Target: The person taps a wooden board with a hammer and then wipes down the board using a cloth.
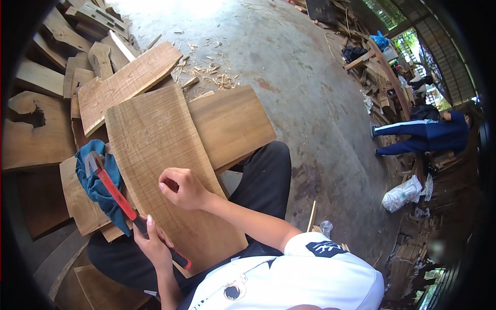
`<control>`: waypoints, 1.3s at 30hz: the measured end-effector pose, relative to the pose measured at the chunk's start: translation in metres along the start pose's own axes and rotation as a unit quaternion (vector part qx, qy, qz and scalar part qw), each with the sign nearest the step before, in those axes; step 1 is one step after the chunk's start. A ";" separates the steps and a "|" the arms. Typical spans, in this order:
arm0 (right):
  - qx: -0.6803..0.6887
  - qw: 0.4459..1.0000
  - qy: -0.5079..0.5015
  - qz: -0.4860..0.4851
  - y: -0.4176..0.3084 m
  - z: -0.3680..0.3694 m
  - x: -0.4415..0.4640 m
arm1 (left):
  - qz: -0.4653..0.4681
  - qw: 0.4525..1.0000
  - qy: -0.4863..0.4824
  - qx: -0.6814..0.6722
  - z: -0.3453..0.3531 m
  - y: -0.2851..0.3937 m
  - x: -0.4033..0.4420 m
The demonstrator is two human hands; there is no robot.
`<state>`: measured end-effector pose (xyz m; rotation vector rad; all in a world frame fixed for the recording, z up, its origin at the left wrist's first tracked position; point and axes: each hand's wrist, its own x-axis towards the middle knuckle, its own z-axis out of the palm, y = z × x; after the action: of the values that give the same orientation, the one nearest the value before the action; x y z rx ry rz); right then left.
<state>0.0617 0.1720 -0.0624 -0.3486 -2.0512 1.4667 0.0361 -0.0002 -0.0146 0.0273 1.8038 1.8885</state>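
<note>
My left hand (153, 245) is wrapped round the black grip of a hammer (114, 191) with a red shaft. Its metal head points away from me, over a crumpled teal cloth (98, 188). Curled above a wide wooden board (155, 129) is my right hand (181, 188), its fingers closed in a loose ring. Whatever it may hold is too small or hidden to make out. The wide board lies across my lap, partly over another flat board (232, 121) on the right.
Several wood slabs (39, 129) are piled on the left. Wood chips (219, 77) litter the concrete floor (320, 119). At the far right a person in dark blue (429, 135) stands by stacked scrap wood, with a white sack (402, 194) nearby.
</note>
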 end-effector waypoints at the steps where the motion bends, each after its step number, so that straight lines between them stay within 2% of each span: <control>1: -0.002 1.000 -0.002 -0.004 0.002 0.000 0.000 | 0.000 1.000 -0.001 0.000 -0.002 -0.007 0.003; 4: -0.001 1.000 0.001 -0.007 0.002 0.000 0.001 | -0.047 0.998 -0.011 0.036 -0.009 -0.023 0.014; 8: 0.006 1.000 0.002 0.001 0.002 0.000 0.000 | -0.043 0.997 -0.025 0.062 -0.007 -0.011 0.012; 11: 0.003 1.000 0.005 -0.010 0.002 0.000 0.001 | -0.059 0.998 -0.007 0.014 -0.001 -0.004 0.007; 15: 0.013 1.000 -0.003 0.013 -0.002 -0.002 0.003 | -0.060 0.998 -0.007 0.016 -0.001 -0.010 0.012; 18: 0.008 1.000 -0.003 0.002 -0.002 -0.002 0.001 | -0.067 0.997 -0.001 0.051 -0.001 -0.006 0.009; 25: 0.008 1.000 -0.002 0.005 0.000 -0.001 0.001 | -0.055 0.997 -0.001 0.052 0.001 -0.010 0.011; 28: 0.015 1.000 -0.004 0.017 -0.003 -0.004 0.002 | -0.052 0.999 0.010 -0.009 0.003 -0.011 0.012; 33: 0.002 1.000 -0.005 0.005 -0.002 -0.003 0.001 | -0.051 0.998 0.015 0.015 0.001 -0.003 0.010; 35: 0.001 1.000 0.008 0.000 -0.003 -0.002 0.002 | -0.004 1.000 -0.020 0.018 0.001 -0.006 0.008; 39: 0.014 1.000 0.012 -0.003 0.001 0.000 0.002 | -0.020 0.999 -0.028 0.040 0.005 -0.012 0.015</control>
<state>0.0597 0.1734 -0.0630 -0.3476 -2.0103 1.4798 0.0296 0.0096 -0.0306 0.0711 1.8278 1.7702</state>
